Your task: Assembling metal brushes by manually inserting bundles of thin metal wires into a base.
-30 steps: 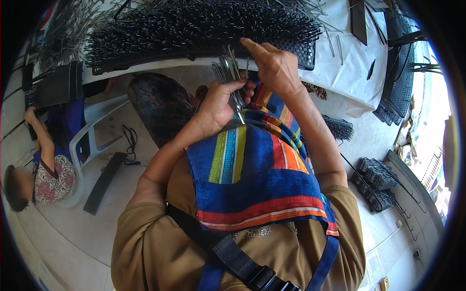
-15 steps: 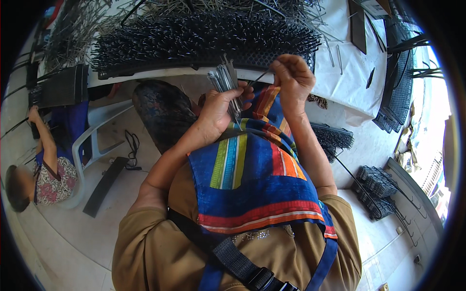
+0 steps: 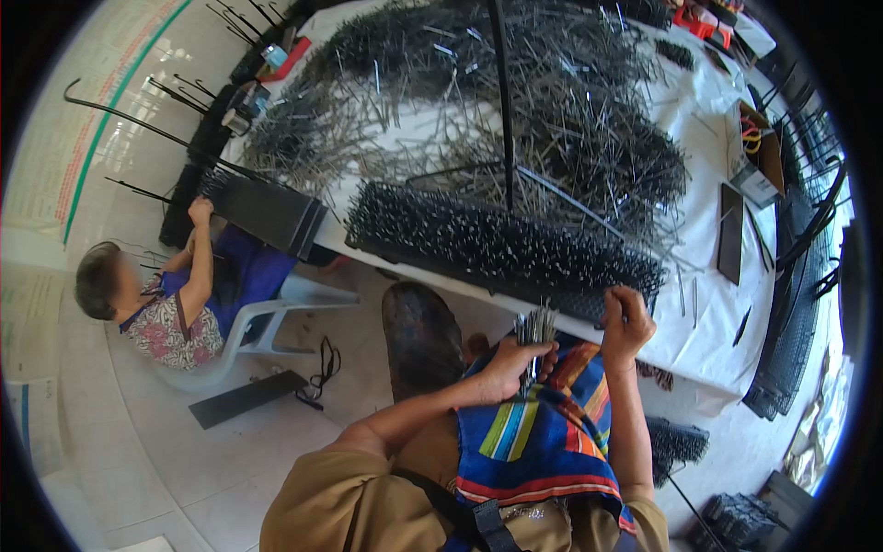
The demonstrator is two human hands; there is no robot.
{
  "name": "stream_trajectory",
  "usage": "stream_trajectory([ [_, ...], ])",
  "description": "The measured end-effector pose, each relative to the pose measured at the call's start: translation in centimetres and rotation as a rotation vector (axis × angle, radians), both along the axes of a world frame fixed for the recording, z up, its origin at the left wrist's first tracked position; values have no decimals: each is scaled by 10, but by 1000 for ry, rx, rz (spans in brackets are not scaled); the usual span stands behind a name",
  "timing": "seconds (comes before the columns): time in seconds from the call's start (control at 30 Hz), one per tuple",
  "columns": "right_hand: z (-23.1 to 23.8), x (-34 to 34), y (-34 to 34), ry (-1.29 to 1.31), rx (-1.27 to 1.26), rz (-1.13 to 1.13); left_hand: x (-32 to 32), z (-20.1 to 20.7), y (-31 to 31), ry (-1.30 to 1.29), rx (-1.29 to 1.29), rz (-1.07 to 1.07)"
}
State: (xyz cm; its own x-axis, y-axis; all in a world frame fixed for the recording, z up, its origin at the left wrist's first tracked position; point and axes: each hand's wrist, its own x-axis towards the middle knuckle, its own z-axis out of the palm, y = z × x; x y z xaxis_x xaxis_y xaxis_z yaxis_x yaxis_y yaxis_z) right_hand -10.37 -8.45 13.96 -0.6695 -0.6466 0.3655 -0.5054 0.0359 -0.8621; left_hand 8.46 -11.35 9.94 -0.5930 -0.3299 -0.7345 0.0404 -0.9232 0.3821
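Note:
My left hand (image 3: 512,366) is closed around an upright bundle of thin grey metal strips (image 3: 535,329), held over my striped blue apron (image 3: 515,432). The fingers of my right hand (image 3: 629,328) are pinched together at the right end of a long black perforated rack. What they hold, if anything, is too small to make out. Dense dark upright strips (image 3: 501,235) bristle from the rack, which lies along the table's near edge, just beyond both hands.
Loose metal strips (image 3: 589,120) cover much of the white-covered table (image 3: 713,322). A black rod (image 3: 503,101) rises behind the rack. A flat dark bar (image 3: 730,230) and an open box (image 3: 756,161) lie right. At left, a co-worker (image 3: 175,322) sits on a plastic chair (image 3: 248,331).
My view has shifted up and left, showing more of the table. My right hand has gone from beside the bundle, where it held a thin strip, to the rack's right end. The left keeps the bundle.

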Motion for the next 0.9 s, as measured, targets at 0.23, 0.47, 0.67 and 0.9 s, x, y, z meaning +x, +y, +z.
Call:
stream_trajectory([
  [0.23, -1, 9, -6, -41, -10, 55, 12, 2, 2, 31, -40, 63],
  [0.47, 7, 9, -10, 129, 35, 97, 16, -5, 15, 26, 0, -62],
  [0.67, 16, 10, -22, 247, 207, 53, 16, -19, 20, -8, -36, -47],
  [0.9, 18, 5, -18, 313, 204, 141, 15, -14, 17, 2, 22, 31],
])
